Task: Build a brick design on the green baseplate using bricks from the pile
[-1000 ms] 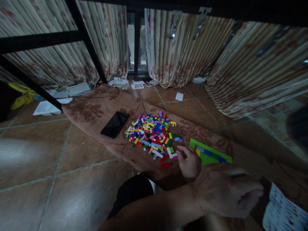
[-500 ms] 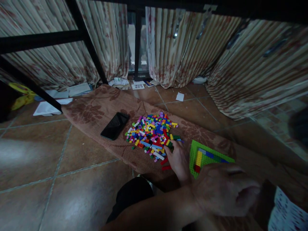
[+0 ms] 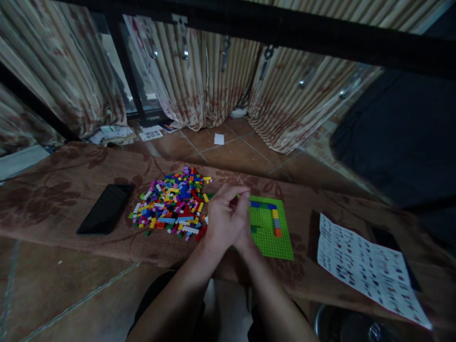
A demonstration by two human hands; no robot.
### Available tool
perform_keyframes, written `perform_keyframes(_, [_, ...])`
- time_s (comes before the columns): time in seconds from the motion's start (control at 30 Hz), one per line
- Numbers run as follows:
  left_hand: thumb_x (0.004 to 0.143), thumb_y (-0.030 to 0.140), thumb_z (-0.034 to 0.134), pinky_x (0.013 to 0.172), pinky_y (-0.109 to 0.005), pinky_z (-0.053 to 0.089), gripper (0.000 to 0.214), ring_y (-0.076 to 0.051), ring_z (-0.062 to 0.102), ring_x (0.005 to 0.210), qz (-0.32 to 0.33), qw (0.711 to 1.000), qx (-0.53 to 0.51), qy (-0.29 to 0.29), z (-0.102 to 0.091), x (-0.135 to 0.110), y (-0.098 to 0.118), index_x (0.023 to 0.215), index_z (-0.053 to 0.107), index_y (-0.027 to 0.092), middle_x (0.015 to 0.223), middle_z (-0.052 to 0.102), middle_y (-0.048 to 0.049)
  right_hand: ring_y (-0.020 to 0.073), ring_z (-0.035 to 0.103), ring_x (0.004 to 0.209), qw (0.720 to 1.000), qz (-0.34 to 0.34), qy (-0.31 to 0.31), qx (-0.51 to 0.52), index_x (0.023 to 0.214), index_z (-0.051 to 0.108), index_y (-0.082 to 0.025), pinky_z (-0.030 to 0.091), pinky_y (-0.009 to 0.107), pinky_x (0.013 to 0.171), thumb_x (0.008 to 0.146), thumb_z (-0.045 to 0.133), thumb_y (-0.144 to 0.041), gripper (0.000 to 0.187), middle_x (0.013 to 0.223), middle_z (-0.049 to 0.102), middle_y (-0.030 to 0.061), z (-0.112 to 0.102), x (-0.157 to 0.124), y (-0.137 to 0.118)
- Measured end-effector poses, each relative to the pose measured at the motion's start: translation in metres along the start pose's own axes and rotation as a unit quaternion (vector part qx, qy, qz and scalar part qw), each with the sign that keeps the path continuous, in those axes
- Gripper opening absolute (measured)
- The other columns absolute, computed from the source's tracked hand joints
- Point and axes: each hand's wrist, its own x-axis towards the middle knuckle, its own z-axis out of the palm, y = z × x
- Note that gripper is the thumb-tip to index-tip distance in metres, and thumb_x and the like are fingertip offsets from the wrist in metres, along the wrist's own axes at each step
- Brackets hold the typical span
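Green baseplate [image 3: 274, 247], bricks [image 3: 276, 221] on it, hands [image 3: 225, 219] together

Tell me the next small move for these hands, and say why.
Probably part the left hand from the right hand: the two are together and, from this view, hide the left part of the green baseplate. Separating them should uncover that side; brick rows show along its far edge and right side. What, if anything, the hands hold is hidden.

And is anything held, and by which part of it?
It cannot be told: the left hand and right hand overlap, hiding anything between them.
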Motion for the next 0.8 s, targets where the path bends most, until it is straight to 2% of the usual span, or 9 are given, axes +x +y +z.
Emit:
perform_keyframes(0.07, [0.088,0.020,0.056,0.077,-0.026,0.052,0.015,-0.013,0.063,0.082,-0.030,0.999,0.021,-0.004,-0.001,0.003,-0.004,0.095,0.069,0.018,0.090,0.069,-0.0027,0.0190,0.064,0.089,0.996,0.042,0.052,0.064,0.121,0.060,-0.018,0.053,0.032,0.077,0.093,0.037,-0.026,0.038,0.104,0.069,0.0085,-0.024,-0.008,0.012])
perform_keyframes(0.1, [0.087,0.020,0.056,0.076,-0.026,0.052,0.016,-0.013,0.063,0.080,-0.048,0.998,0.041,-0.020,0.001,0.003,-0.005,0.097,0.069,0.018,0.092,0.069,-0.0031,0.0185,0.065,0.086,0.985,0.079,0.087,0.130,0.119,0.062,-0.017,0.053,0.032,0.076,0.090,0.041,-0.026,0.036,0.101,0.070,0.0075,-0.037,-0.013,0.019])
perform_keyframes(0.2, [0.086,0.020,0.057,0.076,-0.027,0.053,0.020,-0.014,0.063,0.078,-0.065,0.986,0.107,-0.107,0.010,-0.001,-0.006,0.102,0.069,0.018,0.096,0.068,-0.0032,0.0171,0.065,0.070,0.924,0.206,0.164,0.278,0.107,0.070,-0.018,0.052,0.031,0.068,0.081,0.055,-0.034,0.033,0.082,0.072,0.0037,-0.077,-0.032,0.047])
perform_keyframes(0.27, [0.086,0.019,0.057,0.084,-0.030,0.053,0.021,-0.016,0.063,0.086,-0.034,0.976,0.140,-0.161,0.019,-0.007,-0.005,0.104,0.068,0.019,0.100,0.068,-0.0038,0.0156,0.063,0.065,0.898,0.239,0.186,0.319,0.101,0.073,-0.018,0.050,0.029,0.063,0.077,0.062,-0.040,0.033,0.079,0.071,0.0035,-0.101,-0.045,0.066])
perform_keyframes(0.37, [0.084,0.017,0.058,0.096,-0.033,0.049,0.024,-0.019,0.061,0.103,0.021,0.962,0.169,-0.212,0.034,-0.017,-0.004,0.106,0.067,0.019,0.108,0.066,-0.0051,0.0122,0.057,0.054,0.889,0.275,0.157,0.331,0.092,0.075,-0.016,0.045,0.026,0.054,0.069,0.072,-0.045,0.037,0.070,0.069,0.0028,-0.126,-0.063,0.085])
perform_keyframes(0.47, [0.083,0.017,0.061,0.102,-0.035,0.046,0.027,-0.020,0.058,0.108,0.051,0.945,0.189,-0.261,0.048,-0.027,-0.002,0.110,0.066,0.020,0.112,0.065,-0.0047,0.0107,0.054,0.052,0.901,0.289,0.105,0.305,0.088,0.074,-0.016,0.043,0.025,0.051,0.067,0.073,-0.046,0.037,0.071,0.069,0.0025,-0.135,-0.073,0.090])
perform_keyframes(0.57, [0.082,0.020,0.064,0.102,-0.038,0.044,0.030,-0.022,0.057,0.109,0.067,0.922,0.209,-0.317,0.060,-0.035,0.001,0.112,0.064,0.021,0.112,0.065,-0.0043,0.0118,0.056,0.057,0.929,0.265,0.038,0.257,0.092,0.073,-0.017,0.044,0.026,0.055,0.074,0.066,-0.042,0.032,0.078,0.070,0.0025,-0.133,-0.077,0.090])
perform_keyframes(0.63, [0.082,0.022,0.065,0.100,-0.040,0.044,0.030,-0.024,0.057,0.108,0.072,0.908,0.229,-0.344,0.067,-0.041,0.001,0.112,0.063,0.021,0.110,0.066,-0.0048,0.0122,0.056,0.058,0.942,0.244,0.006,0.231,0.092,0.072,-0.017,0.043,0.026,0.056,0.077,0.063,-0.041,0.030,0.074,0.068,0.0014,-0.130,-0.077,0.093])
perform_keyframes(0.8, [0.085,0.023,0.061,0.098,-0.043,0.042,0.022,-0.024,0.058,0.102,0.093,0.891,0.266,-0.357,0.082,-0.048,-0.005,0.107,0.063,0.022,0.103,0.069,-0.0043,0.0115,0.052,0.056,0.940,0.231,-0.012,0.252,0.089,0.069,-0.016,0.039,0.025,0.054,0.077,0.063,-0.042,0.029,0.070,0.065,-0.0003,-0.126,-0.078,0.102])
